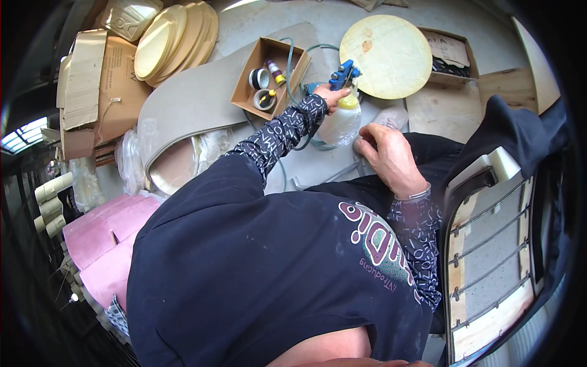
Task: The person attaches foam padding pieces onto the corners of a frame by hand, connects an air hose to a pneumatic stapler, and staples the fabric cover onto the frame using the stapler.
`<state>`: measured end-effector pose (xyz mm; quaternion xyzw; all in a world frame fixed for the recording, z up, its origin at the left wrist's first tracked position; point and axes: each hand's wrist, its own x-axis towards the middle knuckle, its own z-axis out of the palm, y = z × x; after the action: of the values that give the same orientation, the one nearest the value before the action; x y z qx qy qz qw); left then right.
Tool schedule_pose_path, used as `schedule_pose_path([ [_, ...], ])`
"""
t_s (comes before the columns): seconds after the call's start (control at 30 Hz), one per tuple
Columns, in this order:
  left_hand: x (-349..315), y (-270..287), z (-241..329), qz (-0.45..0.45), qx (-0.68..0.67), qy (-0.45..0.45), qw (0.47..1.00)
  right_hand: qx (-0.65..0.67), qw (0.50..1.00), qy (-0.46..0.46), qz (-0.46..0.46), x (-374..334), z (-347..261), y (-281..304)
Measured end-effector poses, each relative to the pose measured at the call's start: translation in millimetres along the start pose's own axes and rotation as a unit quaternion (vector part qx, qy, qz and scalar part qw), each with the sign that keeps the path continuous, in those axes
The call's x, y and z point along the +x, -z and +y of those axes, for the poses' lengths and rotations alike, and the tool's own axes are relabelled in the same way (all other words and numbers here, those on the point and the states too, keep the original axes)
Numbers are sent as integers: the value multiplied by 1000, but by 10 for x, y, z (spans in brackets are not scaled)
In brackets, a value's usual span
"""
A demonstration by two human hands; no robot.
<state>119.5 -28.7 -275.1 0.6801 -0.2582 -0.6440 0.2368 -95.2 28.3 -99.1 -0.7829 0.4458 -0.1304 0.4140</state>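
Note:
My left hand (333, 98) reaches forward and grips the blue spray gun (344, 74). Beneath the gun hangs or stands its translucent cup (341, 124), with a yellow collar; whether it touches the floor I cannot tell. My right hand (390, 156) is near my knee, just right of the cup, with its fingers curled in toward the thumb. The inside of those fingers is hidden from me. A large round cream disc (385, 56) lies just beyond the gun.
An open cardboard box (241, 92) holds tape rolls. A teal hose (291, 61) runs beside it. A wooden frame with springs (489, 244) stands at my right. Stacked round discs (177, 43), a big carton (116, 79), a grey curved panel (183, 98) and pink sheets (104, 238) are leftward.

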Motion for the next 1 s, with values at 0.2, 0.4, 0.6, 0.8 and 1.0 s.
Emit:
schedule_pose_path([
  [0.2,43,7,-108,24,-12,-6,1000,-13,1000,13,4,-2,27,-15],
  [0.4,55,-9,-171,31,-16,-27,999,-20,1000,20,6,-2,42,-22],
  [0.6,24,-96,-329,33,-81,-82,993,-22,1000,14,0,-2,41,-29],
  [0.8,48,-137,-472,66,62,-129,988,-31,999,8,-4,1,28,-31],
  [1.0,171,-161,-552,91,109,-162,976,-42,999,14,2,0,34,-43],
])
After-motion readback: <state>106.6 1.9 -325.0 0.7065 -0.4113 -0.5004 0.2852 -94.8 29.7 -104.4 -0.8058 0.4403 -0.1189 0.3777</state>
